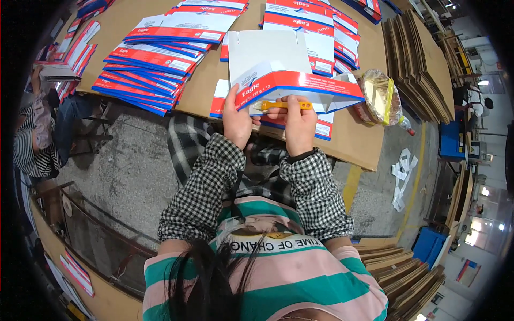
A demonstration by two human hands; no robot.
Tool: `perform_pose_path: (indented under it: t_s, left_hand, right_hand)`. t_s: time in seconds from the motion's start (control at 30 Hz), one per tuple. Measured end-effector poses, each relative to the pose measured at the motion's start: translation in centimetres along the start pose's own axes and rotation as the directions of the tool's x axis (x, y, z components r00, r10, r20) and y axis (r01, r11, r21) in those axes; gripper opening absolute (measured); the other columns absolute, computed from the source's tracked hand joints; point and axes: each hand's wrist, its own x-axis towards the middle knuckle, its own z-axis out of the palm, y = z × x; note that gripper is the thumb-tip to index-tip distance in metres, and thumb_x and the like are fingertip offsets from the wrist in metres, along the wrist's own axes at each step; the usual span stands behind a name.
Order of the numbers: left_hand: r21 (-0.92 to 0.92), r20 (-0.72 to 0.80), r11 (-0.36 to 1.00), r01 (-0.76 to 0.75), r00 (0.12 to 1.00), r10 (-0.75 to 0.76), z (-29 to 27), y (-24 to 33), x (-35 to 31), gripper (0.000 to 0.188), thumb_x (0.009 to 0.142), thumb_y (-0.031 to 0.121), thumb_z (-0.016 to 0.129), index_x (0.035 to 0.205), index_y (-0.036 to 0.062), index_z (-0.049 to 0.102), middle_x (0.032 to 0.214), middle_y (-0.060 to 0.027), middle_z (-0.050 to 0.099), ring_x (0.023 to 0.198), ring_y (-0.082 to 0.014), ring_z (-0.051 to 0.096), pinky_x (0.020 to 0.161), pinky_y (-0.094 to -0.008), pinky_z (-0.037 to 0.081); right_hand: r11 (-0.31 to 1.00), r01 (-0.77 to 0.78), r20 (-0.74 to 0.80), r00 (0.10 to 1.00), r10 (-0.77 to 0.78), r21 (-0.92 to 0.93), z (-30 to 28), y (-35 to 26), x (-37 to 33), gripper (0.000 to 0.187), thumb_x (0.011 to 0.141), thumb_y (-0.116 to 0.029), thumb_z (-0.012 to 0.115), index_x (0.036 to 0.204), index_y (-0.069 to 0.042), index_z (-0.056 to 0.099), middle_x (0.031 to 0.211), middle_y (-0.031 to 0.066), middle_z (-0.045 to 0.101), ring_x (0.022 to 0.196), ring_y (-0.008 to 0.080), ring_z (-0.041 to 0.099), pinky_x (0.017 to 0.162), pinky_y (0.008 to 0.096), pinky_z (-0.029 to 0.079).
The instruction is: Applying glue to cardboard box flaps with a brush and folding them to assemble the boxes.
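A partly folded printed carton, red, white and blue with a pale inside, stands in front of me at the table's near edge. My left hand grips its near left edge, thumb on the printed face and fingers below. In my right hand is a yellow utility knife, pinched between thumb and fingers. Its front end points left, at the carton's lower edge beside my left fingers. The blade itself is too small to make out. Flat cartons lie under and behind this one.
Fanned piles of flat cartons cover the table's left, with another pile behind. A plastic-wrapped bundle lies at the right edge, near a red-capped bottle. Brown cardboard sheets stand far right. Another person sits at left.
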Motion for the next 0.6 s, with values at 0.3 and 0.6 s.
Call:
perform_pose_path:
  t_s: [0.3, 0.6]
  left_hand:
    - [0.048, -0.035, 0.999, -0.004, 0.999, 0.006, 0.0, 0.5, 0.1, 0.044, 0.088, -0.002, 0.038, 0.131, 0.0012, 0.029, 0.101, -0.0133, 0.055, 0.054, -0.011, 0.053, 0.043, -0.0226, 0.047]
    - [0.004, -0.023, 0.999, -0.033, 0.999, 0.033, 0.2, 0.9, 0.0, 0.044, 0.089, -0.002, 0.037, 0.131, 0.0017, 0.028, 0.099, -0.0129, 0.056, 0.054, -0.0105, 0.053, 0.044, -0.0225, 0.047]
  right_hand:
    - [0.974, 0.11, 0.179, 0.981, -0.074, -0.2, -0.4, -1.0, -0.4, 0.02, 0.092, -0.016, 0.045, 0.091, 0.004, 0.05, 0.086, 0.0125, 0.059, 0.07, 0.0158, 0.061, 0.063, 0.0266, 0.052]
    - [0.915, 0.231, 0.375, 0.922, -0.098, -0.329, -1.3, -2.0, -1.3, 0.016, 0.089, -0.009, 0.048, 0.093, 0.005, 0.055, 0.09, 0.0085, 0.06, 0.082, 0.0139, 0.058, 0.076, 0.0257, 0.047]
